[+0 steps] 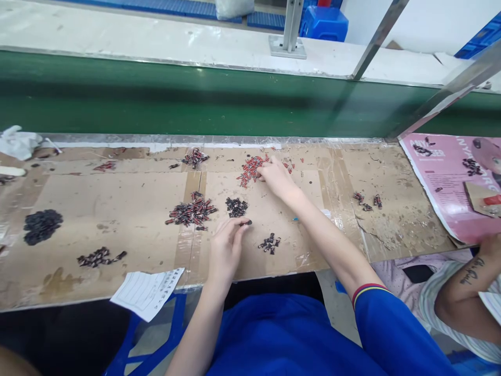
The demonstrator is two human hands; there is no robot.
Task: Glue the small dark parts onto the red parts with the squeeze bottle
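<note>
My left hand (227, 243) pinches a small black part (246, 223) between thumb and fingertips, just above the cardboard-covered bench. Beyond it lies a heap of small black pieces (237, 207). My right hand (277, 176) reaches over to a pile of small red parts with metallic-looking ends (248, 171). Its fingertips are drawn together at the pile's right edge, and what is between them is hidden. A loose group of black pieces with pale ends (269, 243) lies between my forearms. Left of my left hand is a mound of red-and-black parts (191, 211).
A green-sided ledge (168, 99) runs along the back, with metal posts. Further left are black discs (43, 226), more dark parts (99, 257) and a paper slip (147, 292) over the front edge. At right sit a pink sheet (438, 177) and a co-worker's arm (465, 282).
</note>
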